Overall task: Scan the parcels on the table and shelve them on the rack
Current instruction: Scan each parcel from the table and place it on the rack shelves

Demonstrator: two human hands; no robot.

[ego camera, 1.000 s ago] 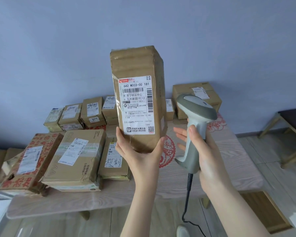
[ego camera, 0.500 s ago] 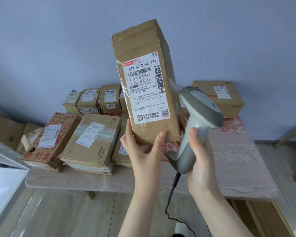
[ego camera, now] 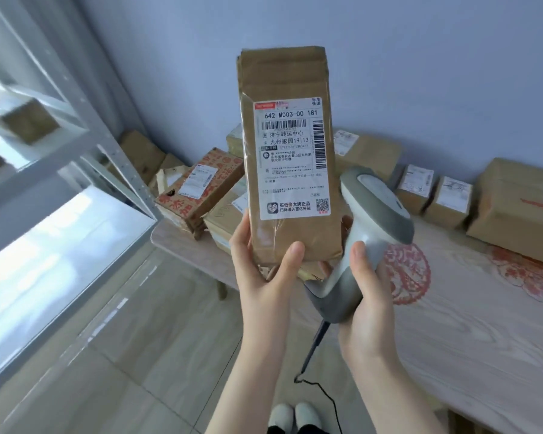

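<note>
Though rack (ego camera: 124, 180) looms left, parcel (ego camera: 287, 158) clears.

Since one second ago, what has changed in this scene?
The view has swung left: the rack now fills the left side and the table sits to the right. The parcel, tilted half a second ago, stands upright again. Nothing was taken or let go: the left hand still grips the parcel's bottom, and the right hand still holds the scanner beside it.
</note>
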